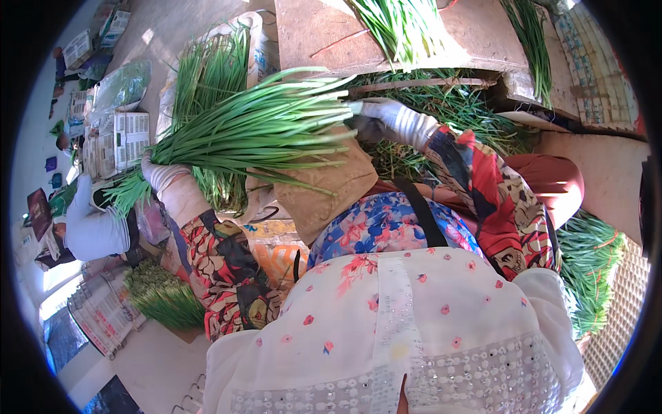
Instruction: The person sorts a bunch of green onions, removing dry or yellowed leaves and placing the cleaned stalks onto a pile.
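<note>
A big bunch of garlic chives (248, 127) lies slantwise across the space in front of me, its long flat leaves fanned out. My left hand (165, 174), in a pale knitted glove, is closed around its left end, with leaf ends hanging below the fist. My right hand (376, 123), gloved too, is curled at the right end, where a pale stalk end shows at its fingers; the fingertips are partly hidden. Brown cloth (324, 183) covers my lap under the bunch. Behind it, more chives (207, 83) lie in a pale container (255, 31).
A wooden board (317, 34) ahead carries another chive bunch (407, 31). Loose leaves (441, 103) lie beneath its edge. Tied bundles (586, 269) stand at right beside a woven basket (624, 303). At left are a seated person (96, 221), a white crate (131, 138) and a bundle (165, 297).
</note>
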A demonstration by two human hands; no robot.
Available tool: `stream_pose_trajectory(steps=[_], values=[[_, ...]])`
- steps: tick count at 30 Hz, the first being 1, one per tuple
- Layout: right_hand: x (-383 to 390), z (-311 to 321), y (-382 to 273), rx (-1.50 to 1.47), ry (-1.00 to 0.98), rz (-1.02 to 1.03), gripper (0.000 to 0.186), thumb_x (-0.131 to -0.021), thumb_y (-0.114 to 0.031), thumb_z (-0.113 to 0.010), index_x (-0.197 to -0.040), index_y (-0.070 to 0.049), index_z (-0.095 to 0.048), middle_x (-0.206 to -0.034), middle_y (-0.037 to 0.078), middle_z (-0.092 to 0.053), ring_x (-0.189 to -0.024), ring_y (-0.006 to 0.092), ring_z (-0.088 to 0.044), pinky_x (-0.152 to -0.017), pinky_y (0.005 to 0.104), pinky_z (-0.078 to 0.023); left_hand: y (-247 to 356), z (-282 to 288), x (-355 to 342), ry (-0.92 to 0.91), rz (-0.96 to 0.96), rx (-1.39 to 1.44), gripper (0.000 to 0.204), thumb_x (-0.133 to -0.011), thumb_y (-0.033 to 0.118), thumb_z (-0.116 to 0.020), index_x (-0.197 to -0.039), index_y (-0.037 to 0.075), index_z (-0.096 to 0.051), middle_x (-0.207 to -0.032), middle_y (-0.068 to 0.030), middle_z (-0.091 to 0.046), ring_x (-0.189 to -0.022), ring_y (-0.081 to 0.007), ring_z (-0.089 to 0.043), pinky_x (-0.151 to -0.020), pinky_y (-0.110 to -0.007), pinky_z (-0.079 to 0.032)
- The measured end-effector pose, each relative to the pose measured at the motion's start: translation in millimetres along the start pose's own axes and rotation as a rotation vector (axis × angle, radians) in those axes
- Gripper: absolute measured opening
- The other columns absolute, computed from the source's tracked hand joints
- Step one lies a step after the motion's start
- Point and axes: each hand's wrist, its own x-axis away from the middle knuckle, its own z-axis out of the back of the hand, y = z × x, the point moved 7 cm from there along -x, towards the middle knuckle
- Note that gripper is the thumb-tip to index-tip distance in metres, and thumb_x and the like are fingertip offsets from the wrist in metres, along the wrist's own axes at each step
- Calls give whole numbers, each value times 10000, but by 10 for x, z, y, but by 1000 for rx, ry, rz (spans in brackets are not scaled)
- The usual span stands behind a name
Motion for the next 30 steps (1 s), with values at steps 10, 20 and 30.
stream_pose_trajectory(steps=[10, 20, 30], values=[[784, -176, -220, 333, 189, 70, 468, -879, -341, -658, -1260, -81, -583, -1008, 59, -678, -835, 139, -644, -692, 300, -531, -90, 70, -662, -113, -5, -37, 478, -943, 373, -319, -1204, 93, -605, -1257, -122, -618, -1113, -329, -572, -986, -469, -422], [268, -500, -316, 335, 359, 90, 340, -891, -262, -664, -1107, -2, -632, -790, 71, -649, -613, 178, -619, -543, 318, -509, -463, 310, -372, -37, 56, 37, 488, -935, 384, -342, -1238, 88, -586, -1270, -132, -605, -1128, -337, -568, -984, -488, -428], [780, -353, -778, 180, 324, 383, 982, -753, -420, -797, -1476, -28, -262, -1405, 206, -424, -1288, 285, -431, -1049, 395, -393, -747, 619, -229, -35, 97, 134, 506, -928, 394, -364, -1271, 83, -568, -1282, -142, -592, -1144, -346, -564, -982, -506, -434]])
